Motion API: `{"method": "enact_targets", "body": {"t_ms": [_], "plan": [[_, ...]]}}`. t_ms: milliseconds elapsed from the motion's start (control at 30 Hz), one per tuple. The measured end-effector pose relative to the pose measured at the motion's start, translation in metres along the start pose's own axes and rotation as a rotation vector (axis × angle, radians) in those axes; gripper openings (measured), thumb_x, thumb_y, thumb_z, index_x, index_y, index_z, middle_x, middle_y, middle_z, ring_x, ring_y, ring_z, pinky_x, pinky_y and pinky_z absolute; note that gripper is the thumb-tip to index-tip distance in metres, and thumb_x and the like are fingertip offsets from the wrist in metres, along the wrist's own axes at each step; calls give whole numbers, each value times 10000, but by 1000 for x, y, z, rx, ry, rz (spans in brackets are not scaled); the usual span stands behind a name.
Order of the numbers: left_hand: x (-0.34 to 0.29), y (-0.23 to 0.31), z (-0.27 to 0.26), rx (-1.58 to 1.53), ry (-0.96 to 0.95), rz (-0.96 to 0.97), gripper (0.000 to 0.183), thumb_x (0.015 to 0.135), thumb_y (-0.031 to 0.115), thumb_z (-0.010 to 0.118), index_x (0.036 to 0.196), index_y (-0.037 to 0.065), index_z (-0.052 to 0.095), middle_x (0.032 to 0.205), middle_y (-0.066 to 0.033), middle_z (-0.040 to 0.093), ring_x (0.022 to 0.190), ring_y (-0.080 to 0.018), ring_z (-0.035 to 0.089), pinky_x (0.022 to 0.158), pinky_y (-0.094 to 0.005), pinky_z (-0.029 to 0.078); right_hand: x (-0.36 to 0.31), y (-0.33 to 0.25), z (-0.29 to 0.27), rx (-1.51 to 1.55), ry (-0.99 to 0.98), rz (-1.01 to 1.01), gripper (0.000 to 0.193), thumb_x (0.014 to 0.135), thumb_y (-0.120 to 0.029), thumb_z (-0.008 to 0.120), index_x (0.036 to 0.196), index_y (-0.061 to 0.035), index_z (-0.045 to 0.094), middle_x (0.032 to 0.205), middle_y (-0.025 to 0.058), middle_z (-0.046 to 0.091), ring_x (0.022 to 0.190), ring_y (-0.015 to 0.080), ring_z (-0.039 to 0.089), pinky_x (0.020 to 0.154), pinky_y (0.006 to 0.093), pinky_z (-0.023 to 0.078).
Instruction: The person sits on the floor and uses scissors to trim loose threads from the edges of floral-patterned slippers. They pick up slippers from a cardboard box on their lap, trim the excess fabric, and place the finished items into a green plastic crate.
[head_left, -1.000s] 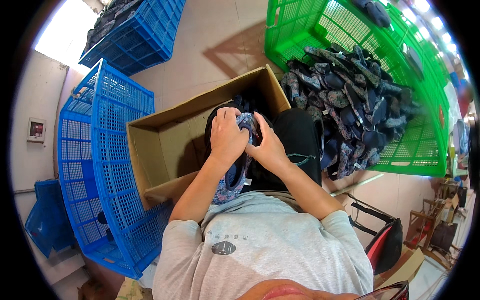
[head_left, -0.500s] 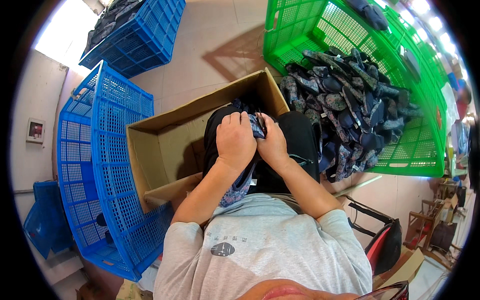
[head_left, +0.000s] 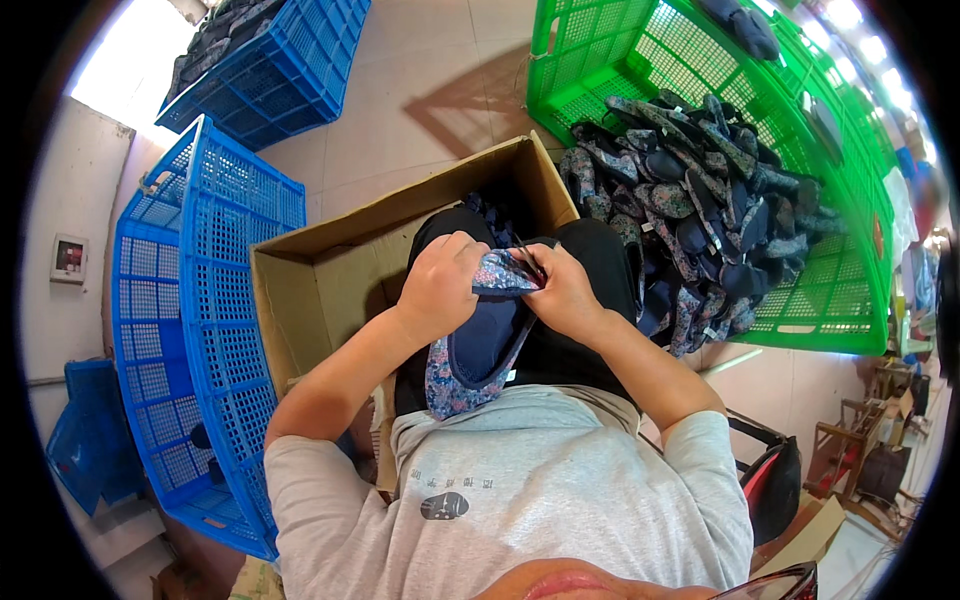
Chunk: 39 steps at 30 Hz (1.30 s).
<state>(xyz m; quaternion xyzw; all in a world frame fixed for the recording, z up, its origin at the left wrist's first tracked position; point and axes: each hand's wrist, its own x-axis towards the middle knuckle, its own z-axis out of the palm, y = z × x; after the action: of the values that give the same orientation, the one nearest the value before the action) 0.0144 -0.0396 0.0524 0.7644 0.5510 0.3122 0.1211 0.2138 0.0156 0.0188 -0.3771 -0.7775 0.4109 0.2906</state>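
A floral slip-on shoe with a dark navy lining lies over my lap, its opening facing up and its heel end toward my shirt. My left hand is closed round the side of its far, patterned end. Across from it, my right hand is closed at the same end, with a thin dark tool with a red part, like small scissors, between its fingers. The fingers hide most of this tool. Under and beyond my hands an open cardboard box holds some dark patterned pieces in its far corner.
A green plastic crate at the right holds a heap of floral shoes. Blue crates stand at the left, and another blue crate with dark items is at the far left. A red and black bag sits behind my right elbow.
My hands have moved apart, and my left elbow has swung outward. The shoe, mostly hidden before, now shows its opening and lining between my forearms.
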Motion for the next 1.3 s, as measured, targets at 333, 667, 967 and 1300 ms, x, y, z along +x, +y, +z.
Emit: {"method": "enact_targets", "body": {"t_ms": [333, 667, 967, 1300], "plan": [[-28, 18, -27, -389, -331, -345, 164, 801, 51, 636, 952, -6, 664, 931, -190, 661, 888, -372, 642, 773, -404, 508, -6, -16, -21, 581, -565, 234, 266, 740, 88, 592, 996, 30, 631, 831, -4, 586, 773, 45, 508, 683, 218, 419], [-74, 48, -13, -1503, -317, -1075, 208, 981, 161, 606, 1101, -6, 631, 968, -29, 670, 813, -93, 612, 767, -251, 510, -34, 22, -3, 1128, -813, 505, 352, 717, 104, 616, 1041, -34, 626, 803, -35, 590, 582, 31, 462, 493, 203, 339], [-71, 50, -9, -1924, -273, -1178, 455, 898, 307, 724, 1222, 23, 576, 1101, -74, 673, 992, -156, 654, 890, -319, 545, -42, 14, 30, 1318, -540, 514, 187, 908, -96, 687, 1076, -51, 618, 887, -9, 611, 675, 61, 535, 595, 223, 446], [-56, 51, 17, -1919, -13, -932, 378, 925, 145, 691, 1255, 6, 569, 1122, -73, 656, 988, -172, 640, 897, -331, 531, -29, 22, 61, 1055, -146, 384, 112, 979, -169, 602, 995, -59, 613, 879, 7, 630, 759, 72, 588, 671, 216, 487]]}}
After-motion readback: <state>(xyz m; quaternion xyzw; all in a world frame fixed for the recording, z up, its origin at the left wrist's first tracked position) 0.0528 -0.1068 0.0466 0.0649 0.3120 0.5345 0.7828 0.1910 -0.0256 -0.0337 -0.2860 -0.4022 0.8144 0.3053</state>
